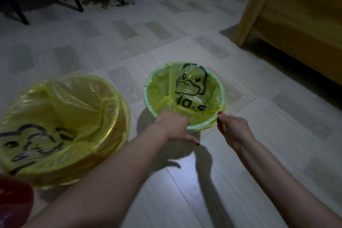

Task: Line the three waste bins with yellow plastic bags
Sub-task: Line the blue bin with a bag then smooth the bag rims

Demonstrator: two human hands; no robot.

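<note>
Fitting the liner on the small green bin: slip and tear risk at the near rim.

Nearest me, at the floor's (185,181) near-left corner, a red object (14,201) shows partly; beyond it sits the lined yellow bin (118,116). My left hand (174,126) curls over the near rim of the green bin (148,96), gripping bag (187,89) film; my right hand (233,131) pinches the bag edge at the rim. I judge uneven pulling could tear the film or tip the bin.
</note>
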